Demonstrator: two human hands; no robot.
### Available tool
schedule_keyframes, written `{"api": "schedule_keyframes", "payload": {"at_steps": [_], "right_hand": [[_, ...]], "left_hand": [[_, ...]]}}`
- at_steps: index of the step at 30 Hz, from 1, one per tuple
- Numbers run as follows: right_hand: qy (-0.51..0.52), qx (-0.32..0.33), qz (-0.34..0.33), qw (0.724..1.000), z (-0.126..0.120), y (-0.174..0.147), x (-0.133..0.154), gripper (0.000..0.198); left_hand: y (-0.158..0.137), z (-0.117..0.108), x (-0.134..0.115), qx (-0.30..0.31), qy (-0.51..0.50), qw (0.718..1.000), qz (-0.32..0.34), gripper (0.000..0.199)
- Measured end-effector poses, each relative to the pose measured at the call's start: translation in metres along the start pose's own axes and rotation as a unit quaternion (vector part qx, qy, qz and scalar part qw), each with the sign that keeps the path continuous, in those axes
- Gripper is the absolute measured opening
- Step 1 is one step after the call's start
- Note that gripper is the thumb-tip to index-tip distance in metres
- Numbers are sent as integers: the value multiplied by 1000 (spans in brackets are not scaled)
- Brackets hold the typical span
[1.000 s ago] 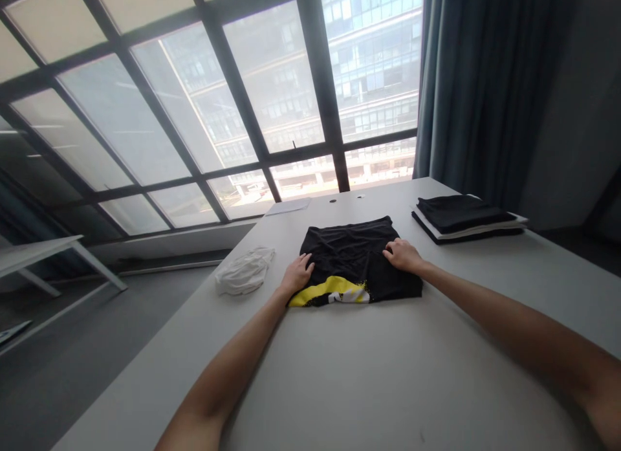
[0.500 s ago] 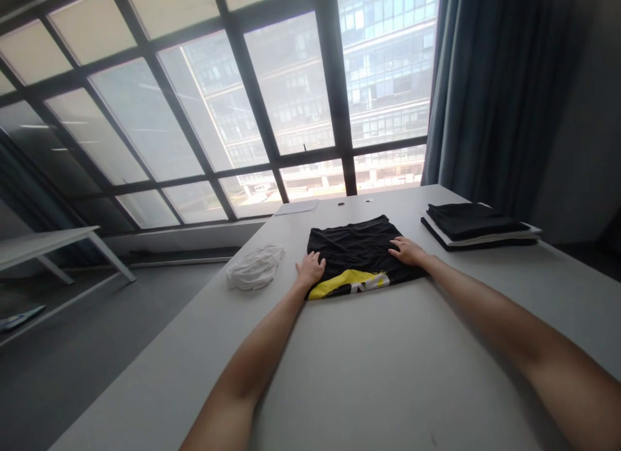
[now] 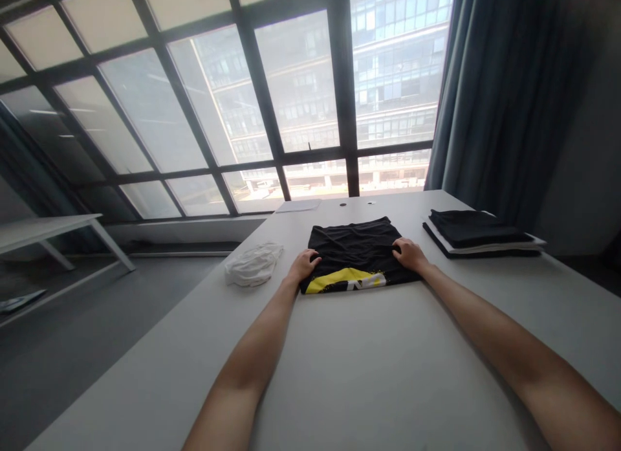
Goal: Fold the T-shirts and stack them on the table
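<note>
A folded black garment (image 3: pixel 356 250) lies flat on the white table, its front edge bearing a yellow patch and white lettering. Small creases run across its upper part. My left hand (image 3: pixel 305 264) grips its left side, fingers curled over the edge. On the opposite side, my right hand (image 3: pixel 409 253) has its fingers bent round the right edge. Both forearms reach forward over the table. What lies under the fingertips is hidden. Left of my left hand sits a crumpled white cloth (image 3: pixel 255 264), apart from the garment.
A stack of folded black and white clothes (image 3: pixel 480 231) rests at the right of the table (image 3: pixel 359 367). A flat white sheet (image 3: pixel 298 206) lies near the far edge. Beyond are large windows, a blue-grey curtain (image 3: pixel 504 114) and, at left, another white table (image 3: pixel 48 230).
Both hands have curled their fingers in around the garment's side edges, where they were flatter before. The garment's front edge sits slightly farther left and away. The camera view has shifted a little.
</note>
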State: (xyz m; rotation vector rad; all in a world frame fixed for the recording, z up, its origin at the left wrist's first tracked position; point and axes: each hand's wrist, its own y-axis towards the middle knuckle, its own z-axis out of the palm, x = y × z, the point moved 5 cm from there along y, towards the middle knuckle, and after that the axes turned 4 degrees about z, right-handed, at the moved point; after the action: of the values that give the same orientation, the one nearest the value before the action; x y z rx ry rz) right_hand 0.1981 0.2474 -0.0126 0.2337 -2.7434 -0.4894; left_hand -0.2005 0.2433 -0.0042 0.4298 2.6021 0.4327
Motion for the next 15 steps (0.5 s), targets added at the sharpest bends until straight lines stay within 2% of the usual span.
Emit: {"api": "schedule_keyframes", "payload": {"at_steps": [9, 15], "right_hand": [[59, -59, 14, 996, -22, -10, 0, 17], [90, -74, -41, 992, -52, -27, 7, 16]], "left_hand": [[-11, -19, -16, -51, -19, 999, 3, 15], [-19, -42, -33, -91, -69, 993, 4, 17]]}}
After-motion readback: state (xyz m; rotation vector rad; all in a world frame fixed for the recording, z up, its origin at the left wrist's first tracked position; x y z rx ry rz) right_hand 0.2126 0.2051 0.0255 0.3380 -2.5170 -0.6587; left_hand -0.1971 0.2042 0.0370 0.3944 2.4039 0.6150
